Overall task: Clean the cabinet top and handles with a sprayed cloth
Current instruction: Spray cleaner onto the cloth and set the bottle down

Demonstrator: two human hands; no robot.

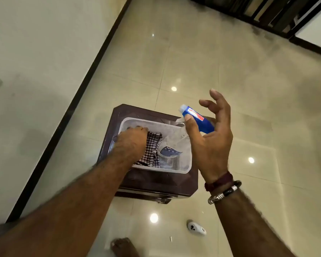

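A small dark brown cabinet [146, 182] stands on the floor by the wall. On its top sits a clear plastic tub [182, 169]. Inside the tub lies a checked cloth [152, 145] beside a clear refill pouch [171, 149] with a blue label. My left hand [132, 140] reaches into the tub and closes on the cloth. My right hand [211, 138] is raised above the tub's right end and holds a blue bottle [196, 117] between thumb and palm, its pale cap pointing up and left, the other fingers spread.
Glossy beige floor tiles surround the cabinet. A white wall with a dark skirting [63, 127] runs along the left. A small white device [195, 228] lies on the floor near my bare foot [122, 246]. Dark railing bars [278, 13] cross the top right.
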